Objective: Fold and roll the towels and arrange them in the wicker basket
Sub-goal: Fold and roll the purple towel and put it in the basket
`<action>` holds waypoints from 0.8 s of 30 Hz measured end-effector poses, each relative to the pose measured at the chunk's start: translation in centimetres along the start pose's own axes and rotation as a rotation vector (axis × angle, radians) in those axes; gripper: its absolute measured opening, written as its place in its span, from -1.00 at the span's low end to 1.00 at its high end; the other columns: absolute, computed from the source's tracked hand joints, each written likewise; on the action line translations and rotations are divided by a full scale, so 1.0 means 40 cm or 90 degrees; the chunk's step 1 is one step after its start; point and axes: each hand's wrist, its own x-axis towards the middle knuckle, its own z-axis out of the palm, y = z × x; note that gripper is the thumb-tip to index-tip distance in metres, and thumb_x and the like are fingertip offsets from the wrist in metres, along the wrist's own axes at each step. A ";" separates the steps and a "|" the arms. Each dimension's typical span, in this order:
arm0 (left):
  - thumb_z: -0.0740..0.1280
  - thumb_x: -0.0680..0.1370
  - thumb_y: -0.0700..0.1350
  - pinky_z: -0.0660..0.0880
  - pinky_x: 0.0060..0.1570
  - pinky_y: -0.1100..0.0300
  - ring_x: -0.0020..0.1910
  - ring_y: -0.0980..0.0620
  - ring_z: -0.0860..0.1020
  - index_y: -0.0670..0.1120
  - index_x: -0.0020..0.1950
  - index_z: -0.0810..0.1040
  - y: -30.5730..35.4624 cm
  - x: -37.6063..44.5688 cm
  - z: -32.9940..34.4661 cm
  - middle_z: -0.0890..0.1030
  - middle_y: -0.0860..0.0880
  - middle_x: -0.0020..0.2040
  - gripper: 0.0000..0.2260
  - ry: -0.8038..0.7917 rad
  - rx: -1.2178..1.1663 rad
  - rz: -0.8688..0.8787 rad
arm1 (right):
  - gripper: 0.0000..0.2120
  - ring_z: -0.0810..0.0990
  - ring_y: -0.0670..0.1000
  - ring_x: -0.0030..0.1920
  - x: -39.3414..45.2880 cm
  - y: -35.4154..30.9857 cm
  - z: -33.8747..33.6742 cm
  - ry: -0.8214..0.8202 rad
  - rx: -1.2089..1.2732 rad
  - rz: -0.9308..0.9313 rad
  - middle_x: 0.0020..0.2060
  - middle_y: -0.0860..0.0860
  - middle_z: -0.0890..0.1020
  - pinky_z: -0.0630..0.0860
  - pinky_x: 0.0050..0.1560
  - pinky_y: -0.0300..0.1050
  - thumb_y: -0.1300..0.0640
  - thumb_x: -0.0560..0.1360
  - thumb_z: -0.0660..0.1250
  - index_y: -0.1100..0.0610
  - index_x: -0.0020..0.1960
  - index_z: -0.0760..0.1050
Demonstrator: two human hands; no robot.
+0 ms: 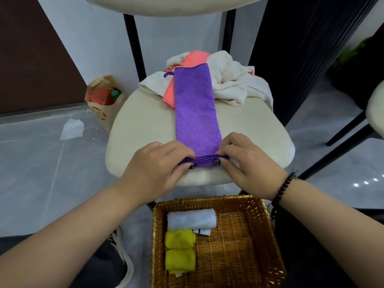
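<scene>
A purple towel [195, 107], folded into a long strip, lies lengthwise on the cream chair seat [141, 125]. Its near end is turned up into a small roll. My left hand [160, 163] pinches the roll's left side and my right hand [247, 156] pinches its right side, thumbs underneath. Behind the strip lie a pink towel [187, 67] and crumpled white towels [234, 80]. The wicker basket [268, 235] stands below the seat, holding one rolled white towel [191, 220] and two rolled yellow towels [180, 251] along its left side.
A paper bag [104, 100] with bottles stands on the floor left of the chair, with a white tissue [71, 128] near it. Black chair legs [133, 44] rise behind the seat. Another chair [374, 113] stands at the right.
</scene>
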 end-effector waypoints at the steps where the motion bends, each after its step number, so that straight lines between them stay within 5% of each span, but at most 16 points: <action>1: 0.35 0.54 -0.11 0.48 -0.20 0.07 -0.17 -0.01 0.59 -0.08 0.03 0.60 0.000 0.002 0.001 0.62 0.05 -0.06 -0.89 -0.008 -0.034 -0.031 | -0.73 0.45 0.03 -0.07 0.003 0.001 0.000 0.004 0.005 0.007 -0.10 0.06 0.51 0.37 0.00 -0.21 0.12 0.54 0.15 0.23 -0.09 0.57; 6: 0.32 0.51 -0.15 0.34 -0.07 0.50 -0.08 0.30 0.49 -0.08 0.01 0.63 0.007 0.013 0.018 0.58 0.14 -0.10 -0.87 -0.004 -0.238 -0.225 | -0.71 0.40 0.00 -0.11 0.011 0.008 0.011 0.015 -0.018 0.011 -0.20 0.01 0.52 0.27 -0.04 -0.31 0.10 0.55 0.11 0.20 -0.02 0.58; 10: 0.34 0.44 -0.16 0.31 -0.09 0.50 -0.14 0.24 0.47 -0.08 -0.07 0.64 0.013 0.023 0.036 0.53 0.09 -0.13 -0.88 0.015 -0.221 -0.270 | -0.78 0.41 -0.05 -0.07 0.010 -0.003 0.015 0.039 -0.014 0.055 -0.17 -0.13 0.44 0.47 -0.05 -0.09 0.12 0.53 0.20 0.13 0.13 0.49; 14: 0.30 0.49 -0.17 0.47 -0.17 0.07 -0.14 -0.02 0.53 -0.13 -0.03 0.61 0.014 0.021 0.027 0.52 -0.05 -0.09 -0.87 0.024 -0.022 -0.099 | -0.94 0.48 0.14 -0.21 0.009 -0.020 0.040 0.091 -0.190 -0.040 -0.18 0.08 0.52 0.49 -0.41 0.08 0.27 0.50 0.25 0.19 -0.06 0.50; 17: 0.32 0.50 -0.29 0.42 -0.26 -0.04 -0.17 -0.14 0.54 -0.15 -0.02 0.61 0.021 0.013 0.025 0.57 -0.09 -0.11 -0.88 0.013 0.139 0.037 | -0.80 0.52 0.15 -0.20 0.009 -0.012 0.041 0.085 -0.225 -0.046 -0.07 0.13 0.55 0.46 -0.54 0.01 0.41 0.38 0.37 0.19 -0.06 0.53; 24: 0.26 0.49 -0.21 0.40 -0.11 0.01 -0.07 -0.11 0.59 -0.18 0.05 0.64 0.020 -0.002 0.021 0.62 -0.06 -0.06 -0.78 -0.006 0.188 0.055 | -0.84 0.58 0.19 -0.18 0.011 0.006 0.034 0.063 -0.248 -0.152 -0.15 0.13 0.60 0.54 -0.32 0.08 0.34 0.44 0.26 0.26 -0.05 0.59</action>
